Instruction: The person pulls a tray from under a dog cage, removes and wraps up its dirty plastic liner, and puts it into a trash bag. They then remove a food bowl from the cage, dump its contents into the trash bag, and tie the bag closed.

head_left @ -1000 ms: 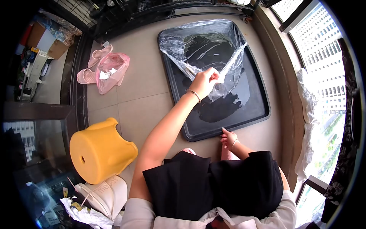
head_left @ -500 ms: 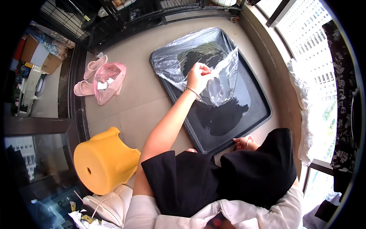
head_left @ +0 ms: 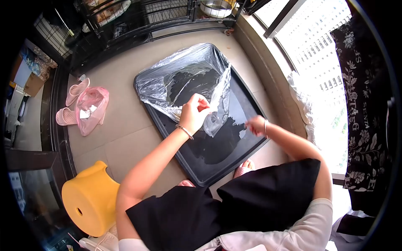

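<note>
A black rectangular tray [head_left: 190, 161] lies on the floor in front of my feet. Clear plastic film [head_left: 153, 83] covers its far part, with one edge pulled up and bunched. My left hand [head_left: 195, 112] pinches that bunched edge above the tray's middle, a bangle on the wrist. Over the tray's right edge hovers my right hand [head_left: 256, 125], apart from the film, its fingers curled and partly blurred; whether anything is in them I cannot tell. The tray's dark surface shows a shiny patch near its close end.
A yellow stool [head_left: 90, 198] stands at the lower left. Pink slippers [head_left: 67, 116] and a pink plastic bag [head_left: 94, 102] with white scraps lie on the floor at left. A black wire cage [head_left: 167, 16] borders the back; a window ledge [head_left: 268, 69] runs along the right.
My right hand has left the tray's near edge and risen forward along its right side. My left hand still pinches the film. The whole view has shifted, with the tray lower and further left.
</note>
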A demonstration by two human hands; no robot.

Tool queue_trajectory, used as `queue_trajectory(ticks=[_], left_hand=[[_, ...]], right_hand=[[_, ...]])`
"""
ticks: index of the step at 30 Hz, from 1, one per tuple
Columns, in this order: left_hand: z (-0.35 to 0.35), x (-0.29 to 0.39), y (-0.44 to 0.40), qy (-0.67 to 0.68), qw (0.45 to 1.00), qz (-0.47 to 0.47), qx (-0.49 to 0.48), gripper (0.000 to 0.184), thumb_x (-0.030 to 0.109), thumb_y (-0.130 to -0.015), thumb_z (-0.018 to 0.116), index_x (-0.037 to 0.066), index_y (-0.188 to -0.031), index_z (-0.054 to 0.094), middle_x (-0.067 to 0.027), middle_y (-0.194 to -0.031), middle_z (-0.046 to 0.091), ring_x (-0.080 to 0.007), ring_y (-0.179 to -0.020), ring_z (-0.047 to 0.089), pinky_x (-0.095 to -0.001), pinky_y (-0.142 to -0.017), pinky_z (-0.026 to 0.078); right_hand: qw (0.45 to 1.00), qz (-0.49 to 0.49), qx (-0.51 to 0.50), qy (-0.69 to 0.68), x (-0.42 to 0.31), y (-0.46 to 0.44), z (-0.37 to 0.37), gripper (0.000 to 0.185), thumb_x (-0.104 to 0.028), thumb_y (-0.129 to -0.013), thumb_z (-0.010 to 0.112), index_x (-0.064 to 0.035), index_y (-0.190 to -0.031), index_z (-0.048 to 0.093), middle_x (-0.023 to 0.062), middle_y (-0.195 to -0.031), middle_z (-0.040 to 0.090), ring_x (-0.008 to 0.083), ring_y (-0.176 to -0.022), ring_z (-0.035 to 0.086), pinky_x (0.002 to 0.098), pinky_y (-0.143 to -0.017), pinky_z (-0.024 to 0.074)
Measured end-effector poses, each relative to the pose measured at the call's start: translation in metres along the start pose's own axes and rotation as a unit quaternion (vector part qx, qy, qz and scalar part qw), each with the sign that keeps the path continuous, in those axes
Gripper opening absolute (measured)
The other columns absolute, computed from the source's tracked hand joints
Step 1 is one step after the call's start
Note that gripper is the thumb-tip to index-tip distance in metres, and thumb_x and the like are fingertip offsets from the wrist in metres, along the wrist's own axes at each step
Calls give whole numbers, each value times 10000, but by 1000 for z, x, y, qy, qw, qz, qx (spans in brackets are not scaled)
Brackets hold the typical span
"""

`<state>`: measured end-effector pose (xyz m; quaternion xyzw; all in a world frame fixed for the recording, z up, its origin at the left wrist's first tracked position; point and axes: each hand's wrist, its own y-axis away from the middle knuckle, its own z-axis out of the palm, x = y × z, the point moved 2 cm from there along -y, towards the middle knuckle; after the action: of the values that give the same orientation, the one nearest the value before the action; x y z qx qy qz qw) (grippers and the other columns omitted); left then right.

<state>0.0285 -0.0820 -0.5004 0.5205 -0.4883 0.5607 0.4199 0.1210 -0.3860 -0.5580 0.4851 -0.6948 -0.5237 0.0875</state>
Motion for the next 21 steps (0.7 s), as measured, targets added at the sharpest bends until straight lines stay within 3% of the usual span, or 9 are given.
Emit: queue_trajectory(ticks=[4, 9, 12, 16, 17, 21], left_hand=[[-3, 20, 5, -33, 999, -31, -21, 205, -45, -746, 643, 24, -832, 470, -42, -723, 605, -83, -689, 600, -213, -623, 482], [-3, 38, 14, -57, 996, -63, -41, 193, -47, -745, 626, 22, -814, 459, -49, -736, 613, -86, -705, 606, -223, -635, 476], [0, 41, 16, -61, 994, -84, -36, 186, -36, -747, 632, 16, -826, 472, -57, -762, 624, -100, -727, 617, -234, -664, 485], [5, 37, 20, -41, 997, -65, -21, 188, -18, -744, 654, 4, -832, 490, -59, -770, 625, -113, -752, 623, -241, -698, 489], [5, 37, 21, -40, 997, -65, -19, 187, -21, -745, 653, 2, -832, 489, -61, -773, 624, -115, -762, 624, -245, -708, 492], [5, 36, 21, 8, 996, -86, 5, 178, -50, -754, 639, -3, -821, 481, -73, -797, 615, -128, -788, 623, -259, -730, 500]], right_hand=[[984, -152, 93, -18, -101, -43, -35, 234, -255, -782, 566, -27, -733, 591, 72, -554, 549, 149, -377, 486, 292, -331, 397], [961, -182, 201, -61, -177, -132, -50, 315, -298, -828, 532, -4, -913, 607, 74, -661, 590, 161, -495, 542, 313, -414, 462], [939, -245, 199, -137, -188, -192, -52, 322, -282, -824, 543, 8, -944, 612, 74, -681, 595, 179, -524, 555, 325, -439, 477], [934, -189, 260, -159, -189, -224, -66, 350, -277, -822, 556, -31, -1069, 539, 73, -759, 596, 199, -643, 581, 395, -568, 516], [951, -171, 207, -152, -192, -226, -69, 325, -270, -826, 552, -57, -1071, 544, 53, -746, 587, 177, -622, 566, 379, -577, 503], [950, -191, 175, -174, -197, -264, -71, 276, -265, -837, 551, -96, -1055, 573, 15, -733, 577, 127, -584, 525, 310, -532, 452]])
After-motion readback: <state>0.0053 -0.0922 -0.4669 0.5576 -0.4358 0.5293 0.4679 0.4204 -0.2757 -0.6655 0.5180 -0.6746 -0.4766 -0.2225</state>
